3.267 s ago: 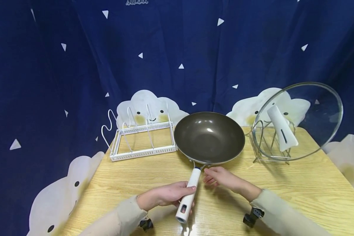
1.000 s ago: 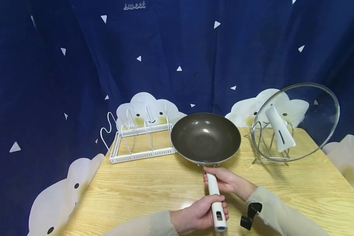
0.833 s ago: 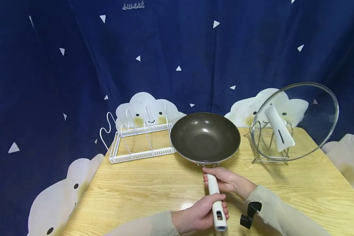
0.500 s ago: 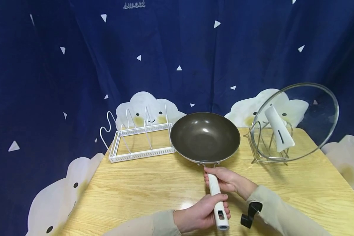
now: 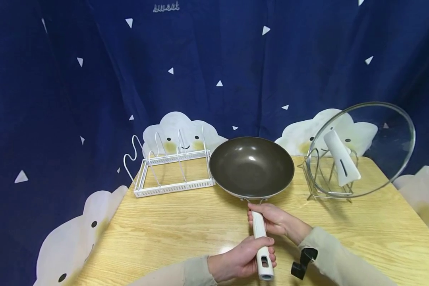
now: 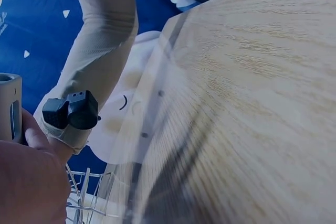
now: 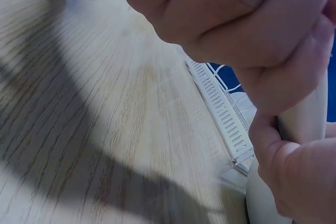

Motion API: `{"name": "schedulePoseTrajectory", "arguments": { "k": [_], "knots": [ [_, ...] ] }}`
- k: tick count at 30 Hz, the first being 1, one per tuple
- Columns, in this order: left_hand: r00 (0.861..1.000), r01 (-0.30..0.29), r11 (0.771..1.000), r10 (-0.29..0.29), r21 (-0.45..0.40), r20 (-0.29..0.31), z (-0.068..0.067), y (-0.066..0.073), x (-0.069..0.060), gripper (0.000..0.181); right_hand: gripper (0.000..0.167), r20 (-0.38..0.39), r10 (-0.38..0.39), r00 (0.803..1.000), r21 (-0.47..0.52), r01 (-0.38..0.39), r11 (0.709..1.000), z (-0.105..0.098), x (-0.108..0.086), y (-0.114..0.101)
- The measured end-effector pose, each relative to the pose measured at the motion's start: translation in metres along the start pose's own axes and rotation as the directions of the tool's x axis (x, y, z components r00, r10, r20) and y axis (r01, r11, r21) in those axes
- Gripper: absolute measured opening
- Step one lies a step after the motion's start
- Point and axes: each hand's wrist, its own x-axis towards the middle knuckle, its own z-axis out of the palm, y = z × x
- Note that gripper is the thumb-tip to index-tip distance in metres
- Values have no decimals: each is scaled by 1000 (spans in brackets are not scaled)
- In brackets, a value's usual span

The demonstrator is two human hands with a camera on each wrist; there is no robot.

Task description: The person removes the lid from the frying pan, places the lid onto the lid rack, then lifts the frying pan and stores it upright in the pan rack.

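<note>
A wok [image 5: 252,169] with a dark inside and a white handle [image 5: 259,226] sits mid-table in the head view, its bowl toward the back. My left hand [image 5: 244,257] grips the handle near its slotted end, thumb across the top. Closer to the bowl, my right hand [image 5: 274,219] holds the same handle from the right side. In the right wrist view, the left hand [image 7: 236,19] and the right hand [image 7: 304,171] both wrap the handle. The handle's hollow end [image 6: 7,106] shows at the left edge of the left wrist view. Whether the base touches the table is hidden.
Left of the wok stands a white wire rack [image 5: 175,186], close to its rim. On the right, a metal wire stand [image 5: 312,180] holds a large glass lid [image 5: 386,143] upright with a white handle [image 5: 341,159]. A dark blue curtain [image 5: 236,51] hangs behind the wooden table [image 5: 164,226].
Since the earliest frame, my right hand has taken hold of the handle near the bowl. The handle has swung right, my left hand moving with it. Over the last second little differs.
</note>
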Motion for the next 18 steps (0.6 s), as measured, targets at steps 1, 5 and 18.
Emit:
{"name": "schedulePoseTrajectory", "arguments": {
  "k": [1, 5, 18],
  "knots": [
    [1000, -2, 1000, 2, 2, -2, 0, 0, 0, 25, 21, 0, -4, 1000, 0, 4, 1000, 0, 0, 0],
    [1000, -15, 1000, 15, 11, -7, -2, -1, 1, 24, 21, 11, -17, 1000, 3, 17, 1000, -1, 0, 1],
    [999, -45, 999, 45, 26, 13, -5, -2, 3, 27, 24, 33, -39, 999, -6, 40, 999, -2, -1, 0]
  ]
}}
